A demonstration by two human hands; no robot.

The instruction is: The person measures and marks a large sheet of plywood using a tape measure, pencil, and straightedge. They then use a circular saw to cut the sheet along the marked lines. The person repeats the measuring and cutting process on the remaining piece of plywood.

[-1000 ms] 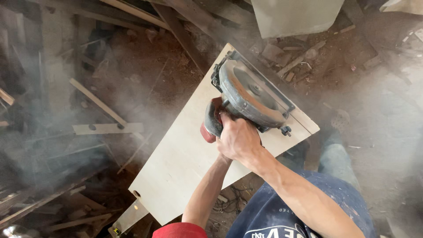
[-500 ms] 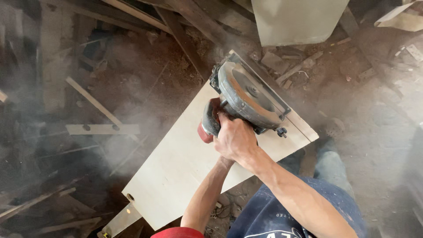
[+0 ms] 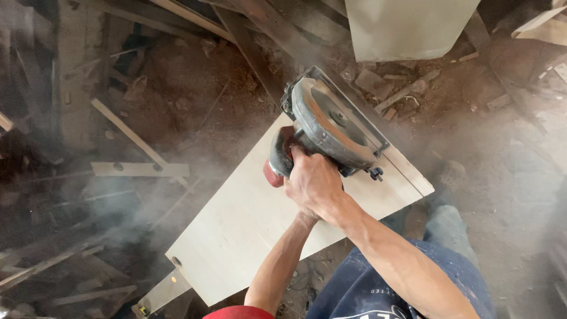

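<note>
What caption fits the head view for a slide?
Right hand grips a circular saw on a pale board, dust around.

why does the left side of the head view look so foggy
Head view: pale sawdust haze veils the scrap wood strips on the left, softening their edges; the grey circular saw, the right hand gripping it and the pale plywood board stay sharp; daylight is even, with no glare.

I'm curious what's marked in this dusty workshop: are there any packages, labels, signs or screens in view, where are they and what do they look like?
No packages, signs or screens show.
Printed lettering: small pale letters on the blue garment at the bottom edge, partly cut off.
Circular saw: grey guard, red body, gripped by the right hand on the pale board; no label can be made out.
</note>
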